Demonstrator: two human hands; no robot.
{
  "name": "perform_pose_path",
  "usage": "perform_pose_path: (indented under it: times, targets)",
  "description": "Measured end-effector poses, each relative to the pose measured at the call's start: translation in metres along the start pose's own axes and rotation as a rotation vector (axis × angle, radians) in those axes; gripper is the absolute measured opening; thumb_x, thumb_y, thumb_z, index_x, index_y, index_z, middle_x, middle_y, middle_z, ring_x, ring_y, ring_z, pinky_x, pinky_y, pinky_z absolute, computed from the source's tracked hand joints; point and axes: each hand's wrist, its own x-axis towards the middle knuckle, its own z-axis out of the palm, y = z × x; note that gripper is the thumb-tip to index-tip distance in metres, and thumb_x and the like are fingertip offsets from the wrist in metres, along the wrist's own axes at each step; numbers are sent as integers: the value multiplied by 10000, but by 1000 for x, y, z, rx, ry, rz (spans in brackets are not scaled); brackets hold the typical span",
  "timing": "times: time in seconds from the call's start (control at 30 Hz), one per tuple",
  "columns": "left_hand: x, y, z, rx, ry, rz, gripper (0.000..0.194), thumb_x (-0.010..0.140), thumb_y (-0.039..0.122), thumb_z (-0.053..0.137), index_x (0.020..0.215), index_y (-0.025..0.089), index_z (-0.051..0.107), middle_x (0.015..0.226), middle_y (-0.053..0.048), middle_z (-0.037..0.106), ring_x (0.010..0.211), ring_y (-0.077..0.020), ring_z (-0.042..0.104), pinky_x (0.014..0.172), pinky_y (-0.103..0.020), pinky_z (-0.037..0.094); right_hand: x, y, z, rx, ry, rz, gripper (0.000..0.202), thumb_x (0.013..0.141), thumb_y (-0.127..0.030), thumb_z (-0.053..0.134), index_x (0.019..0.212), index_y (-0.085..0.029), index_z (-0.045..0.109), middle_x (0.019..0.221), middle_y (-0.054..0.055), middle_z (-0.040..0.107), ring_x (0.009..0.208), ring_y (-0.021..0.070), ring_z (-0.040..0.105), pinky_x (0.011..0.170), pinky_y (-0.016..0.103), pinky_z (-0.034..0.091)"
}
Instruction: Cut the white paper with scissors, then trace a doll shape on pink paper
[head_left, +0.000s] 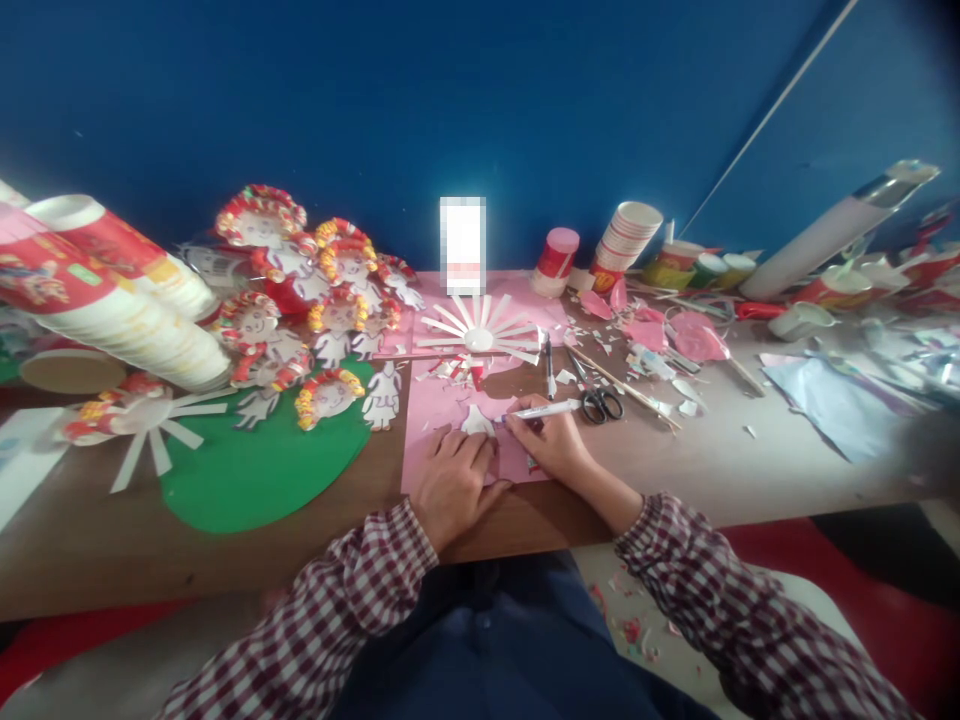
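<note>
My right hand is closed round a white marker, its tip end pointing left over a pink sheet of paper. Beneath the tip side lies a small white paper cut-out, its lower part partly covered by my fingers. My left hand rests flat on the pink sheet, fingers spread, just below the cut-out. Left of the sheet lies a white paper doll figure with drawn dark lines. Beyond the sheet sits a paper cup cut into spread white strips.
Black-handled scissors, a black pen and a wooden stick lie to the right among paper scraps. A green paper circle, decorated paper dolls and stacked cups occupy the left. More stacked cups stand by the blue wall.
</note>
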Motion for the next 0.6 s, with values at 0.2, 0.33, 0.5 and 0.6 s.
perform_pose_path:
  times: [0.2, 0.33, 0.5, 0.6]
  targets:
    - [-1, 0, 1, 3, 6, 0, 476, 859, 486, 420, 1152, 133, 550, 1124, -103, 582, 1040, -280, 474, 998, -475, 272, 0, 0, -1, -9, -12, -13, 98, 822, -250, 516, 802, -171, 571, 716, 24, 614, 636, 149, 557, 604, 251, 418]
    - [-1, 0, 0, 4, 12, 0, 455, 854, 471, 441, 1144, 138, 551, 1126, -102, 582, 1041, -276, 475, 999, -470, 273, 0, 0, -1, -24, -23, -8, 101, 826, -253, 515, 801, -173, 571, 711, 20, 607, 628, 145, 544, 600, 250, 412]
    - [-1, 0, 0, 7, 25, 6, 418, 858, 429, 450, 1145, 142, 549, 1124, -104, 586, 1038, -275, 479, 997, -471, 275, 0, 1, 0, -31, -25, -27, 87, 822, -233, 515, 783, -176, 569, 696, 12, 597, 615, 138, 530, 584, 240, 392]
    - [0, 0, 0, 6, 26, 8, 407, 858, 418, 454, 1140, 141, 551, 1131, -106, 585, 1041, -278, 480, 993, -470, 279, 0, 1, -1, -34, -23, -32, 85, 818, -223, 514, 781, -175, 573, 704, 16, 599, 616, 138, 526, 584, 241, 389]
